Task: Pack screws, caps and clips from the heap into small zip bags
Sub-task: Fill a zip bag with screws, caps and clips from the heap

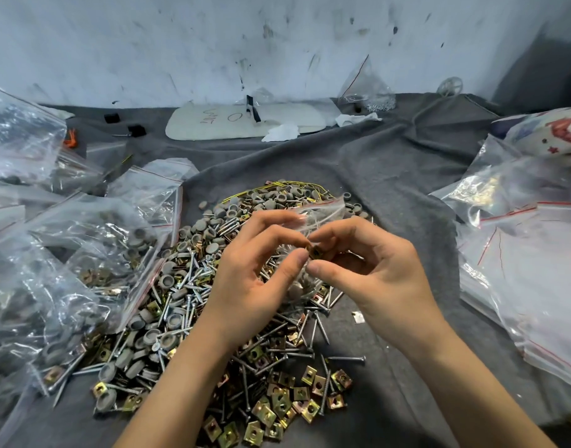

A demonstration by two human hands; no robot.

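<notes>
While both hands meet over the heap (187, 286), mind these:
Left hand (255, 273): pinches the small zip bag (323, 211) near its mouth; keep the mouth wide.
Right hand (378, 270): thumb and forefinger clamped on a brass clip (316, 252) at the opening; release it well inside.
Loose clips (277, 402): at the heap's six o'clock.

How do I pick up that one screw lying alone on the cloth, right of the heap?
Pinch the screw mid-shaft from above, a finger on each long side. It lies flat on the cloth with bare space beside it, so fingers fit. Stay off the sharp tip.
</notes>
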